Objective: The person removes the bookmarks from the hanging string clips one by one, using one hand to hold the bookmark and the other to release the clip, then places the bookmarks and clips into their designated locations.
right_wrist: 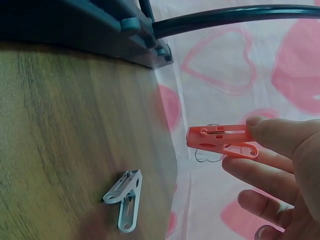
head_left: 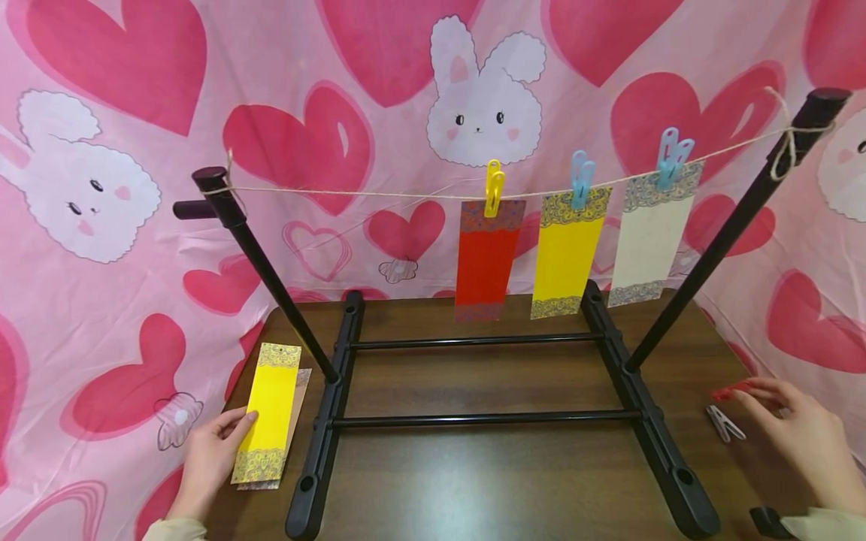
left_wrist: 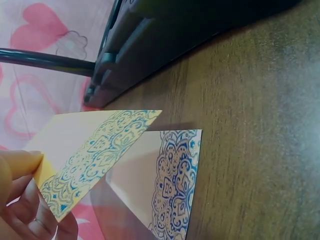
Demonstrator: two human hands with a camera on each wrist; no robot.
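At the left of the table, my left hand (head_left: 213, 454) pinches the long edge of a yellow bookmark card (head_left: 271, 406) with patterned ends. The left wrist view shows that card lifted and tilted above a pale card (left_wrist: 137, 175) with a dark lace border, which lies on the wood. On the far right, my right hand (head_left: 798, 432) pinches a red clothespin (right_wrist: 220, 140) by its handles, between thumb and finger. Below it a white-grey clothespin (right_wrist: 127, 200) lies on the table.
A black stand (head_left: 473, 419) holds a string (head_left: 379, 194) across its posts. From the string hang a red card (head_left: 482, 263) under a yellow clothespin (head_left: 495, 189), plus a yellow card (head_left: 567, 259) and a white card (head_left: 652, 244), each under a blue clothespin. Pink cloth hangs behind.
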